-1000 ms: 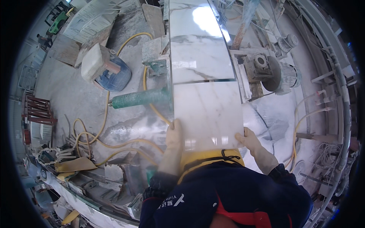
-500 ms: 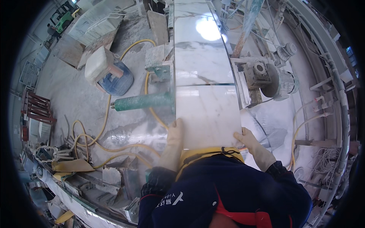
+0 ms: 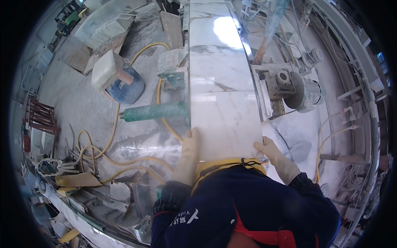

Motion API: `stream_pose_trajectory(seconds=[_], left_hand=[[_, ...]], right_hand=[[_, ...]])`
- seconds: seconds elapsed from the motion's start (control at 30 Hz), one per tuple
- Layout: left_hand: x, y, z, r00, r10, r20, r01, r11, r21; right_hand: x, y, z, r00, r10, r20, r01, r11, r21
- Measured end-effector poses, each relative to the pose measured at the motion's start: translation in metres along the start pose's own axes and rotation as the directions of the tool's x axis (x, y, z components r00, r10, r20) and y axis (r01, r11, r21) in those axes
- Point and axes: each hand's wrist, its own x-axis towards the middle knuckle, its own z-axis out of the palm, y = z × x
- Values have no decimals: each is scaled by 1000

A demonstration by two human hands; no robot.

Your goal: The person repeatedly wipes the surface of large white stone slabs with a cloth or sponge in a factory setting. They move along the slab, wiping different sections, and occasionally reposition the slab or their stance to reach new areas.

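Slab (image 3: 227,124), pale with faint veins, lies at the near end of the row, far edge against the next slab (image 3: 223,70), near edge at the yellow apron (image 3: 206,168). Gloved hands well apart — left hand (image 3: 190,146) clamped on slab's left edge, right hand (image 3: 269,149) on its right edge. Writing: white logo and lettering (image 3: 185,217), tilted, on the dark blue jacket (image 3: 264,202). Green roller (image 3: 155,111) stands left, motor (image 3: 310,89) right.
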Motion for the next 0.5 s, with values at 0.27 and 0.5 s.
stream_pose_trajectory(seconds=[0.27,0.5], left_hand=[[-12,21,5,998,-61,16,63,987,-150],[-17,7,-12,996,22,91,-5,984,-176]], right_hand=[[21,6,-17,997,-11,70,17,996,-92],[68,-55,-51,926,-353,-136,221,796,-564]])
